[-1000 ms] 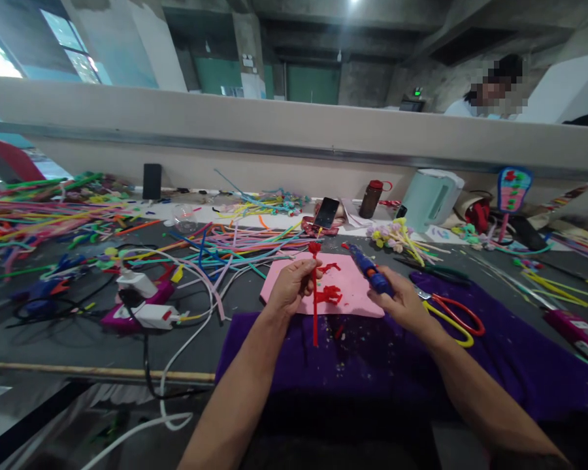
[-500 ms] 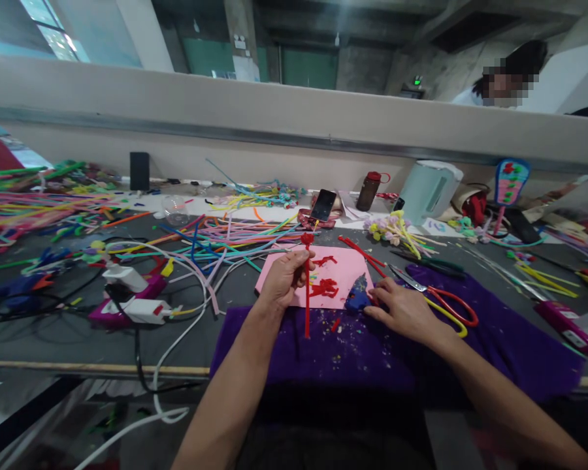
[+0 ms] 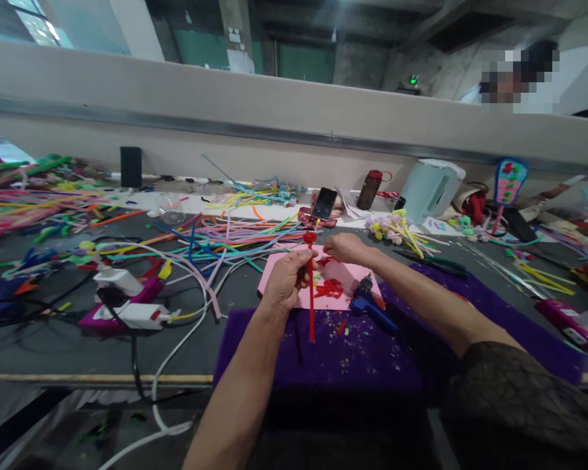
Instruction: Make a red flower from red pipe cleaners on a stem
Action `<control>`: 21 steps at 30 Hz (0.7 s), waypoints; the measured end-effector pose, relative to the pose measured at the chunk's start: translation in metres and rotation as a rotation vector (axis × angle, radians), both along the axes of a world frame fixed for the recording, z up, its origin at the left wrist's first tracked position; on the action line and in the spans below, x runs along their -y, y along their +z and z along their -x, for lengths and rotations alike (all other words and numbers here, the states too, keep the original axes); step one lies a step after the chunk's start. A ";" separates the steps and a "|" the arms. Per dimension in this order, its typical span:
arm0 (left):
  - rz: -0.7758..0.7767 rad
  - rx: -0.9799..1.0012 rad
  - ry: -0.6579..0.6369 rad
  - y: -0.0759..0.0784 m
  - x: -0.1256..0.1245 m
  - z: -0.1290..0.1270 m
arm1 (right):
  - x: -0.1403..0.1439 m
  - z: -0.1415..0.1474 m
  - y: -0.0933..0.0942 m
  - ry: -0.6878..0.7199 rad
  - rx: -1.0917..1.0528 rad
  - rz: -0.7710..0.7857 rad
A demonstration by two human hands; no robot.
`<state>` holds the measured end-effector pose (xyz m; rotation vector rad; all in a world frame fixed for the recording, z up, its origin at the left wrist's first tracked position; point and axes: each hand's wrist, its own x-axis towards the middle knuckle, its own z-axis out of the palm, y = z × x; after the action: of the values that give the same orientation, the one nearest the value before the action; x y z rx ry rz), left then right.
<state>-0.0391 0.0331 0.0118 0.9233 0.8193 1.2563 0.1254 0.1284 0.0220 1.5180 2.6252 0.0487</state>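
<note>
Pink, flat board (image 3: 349, 277) lies under both hands; over its left part the left hand (image 3: 283, 277) pinches 1 thin, red, fuzzy stem with a bunched head (image 3: 311, 320) upright, thumb and fingers closed just below the top. It should be very light, soft outside, easily bent and hardly slippery; the bunched top looks likeliest to crush, so the stem just beneath seems the best hold. To its right lie loose red fuzzy scraps (image 3: 329, 287). Beyond, the right hand (image 3: 347, 248) has fingers curled together near the head; whether they hold anything, I cannot tell. Farther right, 1 blue plastic glue gun (image 3: 372, 308) rests.
</note>
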 end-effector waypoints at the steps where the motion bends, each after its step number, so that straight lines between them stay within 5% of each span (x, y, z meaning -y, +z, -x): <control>1: 0.004 0.007 -0.002 0.000 0.000 0.000 | -0.003 -0.002 -0.002 -0.026 0.009 -0.007; 10: -0.001 0.038 -0.010 0.002 0.003 0.000 | -0.009 -0.023 -0.021 -0.152 0.036 -0.024; 21: -0.013 -0.004 -0.013 0.000 0.003 -0.003 | -0.009 -0.027 -0.032 -0.120 -0.084 -0.002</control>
<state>-0.0363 0.0305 0.0121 0.9409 0.8082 1.2507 0.1525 0.1375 -0.0097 1.7112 2.5910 -0.0235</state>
